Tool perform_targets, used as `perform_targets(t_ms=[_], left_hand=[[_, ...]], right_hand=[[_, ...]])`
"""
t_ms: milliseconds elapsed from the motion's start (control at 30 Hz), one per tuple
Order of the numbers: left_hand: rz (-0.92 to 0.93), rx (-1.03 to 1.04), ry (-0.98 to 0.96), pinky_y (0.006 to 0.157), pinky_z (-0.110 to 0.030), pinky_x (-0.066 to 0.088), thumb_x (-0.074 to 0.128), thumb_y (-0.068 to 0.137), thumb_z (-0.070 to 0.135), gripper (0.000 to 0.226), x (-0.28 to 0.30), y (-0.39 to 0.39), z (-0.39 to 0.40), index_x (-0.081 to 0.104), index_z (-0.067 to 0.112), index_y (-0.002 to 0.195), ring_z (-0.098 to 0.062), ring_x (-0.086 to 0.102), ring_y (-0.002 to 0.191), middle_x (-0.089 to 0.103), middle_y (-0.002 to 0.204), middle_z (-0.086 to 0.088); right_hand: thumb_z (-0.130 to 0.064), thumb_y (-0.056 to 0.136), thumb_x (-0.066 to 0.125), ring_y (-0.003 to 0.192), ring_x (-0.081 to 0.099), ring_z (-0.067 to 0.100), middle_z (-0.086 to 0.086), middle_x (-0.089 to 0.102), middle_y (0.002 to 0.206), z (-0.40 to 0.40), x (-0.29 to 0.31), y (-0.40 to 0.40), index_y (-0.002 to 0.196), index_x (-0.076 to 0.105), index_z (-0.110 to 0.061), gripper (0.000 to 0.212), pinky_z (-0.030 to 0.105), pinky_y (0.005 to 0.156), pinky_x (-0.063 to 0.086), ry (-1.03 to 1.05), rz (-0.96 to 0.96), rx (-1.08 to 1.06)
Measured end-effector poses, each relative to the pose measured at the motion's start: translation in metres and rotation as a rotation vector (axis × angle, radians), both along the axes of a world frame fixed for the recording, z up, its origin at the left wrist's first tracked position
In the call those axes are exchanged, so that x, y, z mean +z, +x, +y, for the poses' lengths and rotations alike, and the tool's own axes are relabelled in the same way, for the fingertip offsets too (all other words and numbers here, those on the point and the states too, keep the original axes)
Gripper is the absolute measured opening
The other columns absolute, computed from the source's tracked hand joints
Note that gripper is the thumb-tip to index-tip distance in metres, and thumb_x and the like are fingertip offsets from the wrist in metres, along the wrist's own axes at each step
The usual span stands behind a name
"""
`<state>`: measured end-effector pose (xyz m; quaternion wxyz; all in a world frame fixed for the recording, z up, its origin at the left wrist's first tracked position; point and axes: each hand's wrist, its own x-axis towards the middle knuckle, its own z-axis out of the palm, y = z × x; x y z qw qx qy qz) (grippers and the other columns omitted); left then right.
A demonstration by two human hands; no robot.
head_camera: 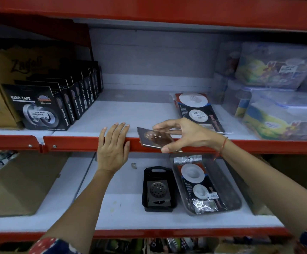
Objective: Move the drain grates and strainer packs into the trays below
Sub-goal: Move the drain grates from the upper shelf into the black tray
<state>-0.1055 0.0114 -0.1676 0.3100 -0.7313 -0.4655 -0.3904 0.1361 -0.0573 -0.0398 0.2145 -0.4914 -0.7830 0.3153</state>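
My right hand grips a square metal drain grate at the front lip of the upper shelf. My left hand rests flat on the red shelf edge, fingers apart, holding nothing. Strainer packs with white round strainers lie on the upper shelf behind my right hand. On the lower shelf a small black tray holds stacked drain grates. Right of it a clear tray holds a strainer pack.
Black nano tape boxes stand in a row at the upper left beside a cardboard box. Clear plastic containers fill the upper right. A brown carton sits at the lower left.
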Motion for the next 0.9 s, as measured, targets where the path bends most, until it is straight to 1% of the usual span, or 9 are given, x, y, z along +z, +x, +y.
perform_targets(t_ms=[133,233,367,533,600,667,733,833,900], left_hand=[[-0.007,-0.003,-0.007,0.109,-0.047,0.031,0.030,0.097,0.029,0.045,0.000,0.002,-0.003,0.052,0.008,0.130,-0.026,0.049,0.123,0.058,0.132,-0.009],[-0.002,0.009,-0.013,0.110,-0.047,0.030,0.031,0.097,0.029,0.045,-0.001,0.002,-0.002,0.053,0.008,0.130,-0.027,0.051,0.122,0.058,0.131,-0.009],[-0.014,0.002,0.014,0.110,-0.047,0.029,0.033,0.096,0.029,0.044,-0.003,0.003,0.000,0.053,0.009,0.129,-0.027,0.051,0.122,0.058,0.131,-0.010],[-0.019,0.012,0.084,0.109,-0.047,0.030,0.034,0.095,0.029,0.043,-0.006,0.003,0.006,0.050,0.010,0.129,-0.025,0.048,0.123,0.060,0.129,-0.010],[-0.015,0.021,0.110,0.108,-0.046,0.031,0.032,0.095,0.030,0.043,-0.007,0.003,0.009,0.050,0.011,0.129,-0.024,0.049,0.122,0.061,0.127,-0.010],[-0.014,0.019,0.126,0.108,-0.047,0.032,0.032,0.095,0.030,0.043,-0.008,0.003,0.010,0.051,0.010,0.129,-0.024,0.050,0.121,0.062,0.127,-0.009],[-0.013,0.012,0.140,0.108,-0.047,0.032,0.032,0.095,0.030,0.043,-0.009,0.003,0.011,0.051,0.010,0.129,-0.024,0.050,0.121,0.061,0.127,-0.009],[-0.014,0.014,0.164,0.107,-0.047,0.034,0.031,0.095,0.030,0.043,-0.010,0.003,0.013,0.051,0.010,0.128,-0.025,0.051,0.121,0.062,0.126,-0.009],[-0.012,0.016,0.183,0.106,-0.047,0.035,0.031,0.095,0.030,0.043,-0.011,0.003,0.014,0.051,0.010,0.128,-0.025,0.053,0.120,0.063,0.125,-0.009]], right_hand=[[-0.025,0.064,0.087,0.119,0.056,-0.002,-0.010,0.063,0.124,-0.022,-0.021,0.001,0.129,0.059,-0.015,0.071,0.017,0.107,0.038,-0.018,0.044,0.041],[-0.038,0.058,0.086,0.120,0.053,-0.004,-0.014,0.059,0.126,-0.027,-0.039,0.000,0.129,0.058,-0.019,0.078,0.018,0.109,0.037,-0.031,0.004,0.044],[-0.050,0.055,0.085,0.122,0.049,-0.002,-0.019,0.051,0.129,-0.027,-0.061,-0.007,0.129,0.056,-0.029,0.082,0.028,0.110,0.039,0.035,-0.137,0.061],[-0.050,0.054,0.085,0.122,0.046,-0.001,-0.015,0.048,0.132,-0.024,-0.078,-0.012,0.131,0.053,-0.027,0.087,0.019,0.108,0.035,0.135,-0.140,0.086],[-0.050,0.054,0.085,0.122,0.046,-0.002,-0.015,0.046,0.132,-0.024,-0.090,-0.011,0.132,0.051,-0.028,0.088,0.014,0.106,0.034,0.157,-0.167,0.100],[-0.052,0.054,0.084,0.120,0.046,0.000,-0.014,0.046,0.132,-0.020,-0.107,-0.010,0.132,0.050,-0.028,0.088,0.014,0.104,0.035,0.169,-0.225,0.100],[-0.054,0.054,0.082,0.118,0.048,0.003,-0.010,0.050,0.130,-0.010,-0.127,-0.010,0.130,0.052,-0.026,0.086,0.019,0.102,0.040,0.151,-0.270,0.055],[-0.054,0.053,0.081,0.113,0.051,0.007,-0.008,0.052,0.125,0.014,-0.165,-0.003,0.125,0.054,-0.025,0.082,0.024,0.099,0.045,0.024,-0.340,-0.044],[-0.045,0.064,0.080,0.116,0.050,0.013,-0.002,0.051,0.127,0.026,-0.185,0.007,0.127,0.053,-0.019,0.073,0.024,0.099,0.044,-0.025,-0.413,-0.105]])
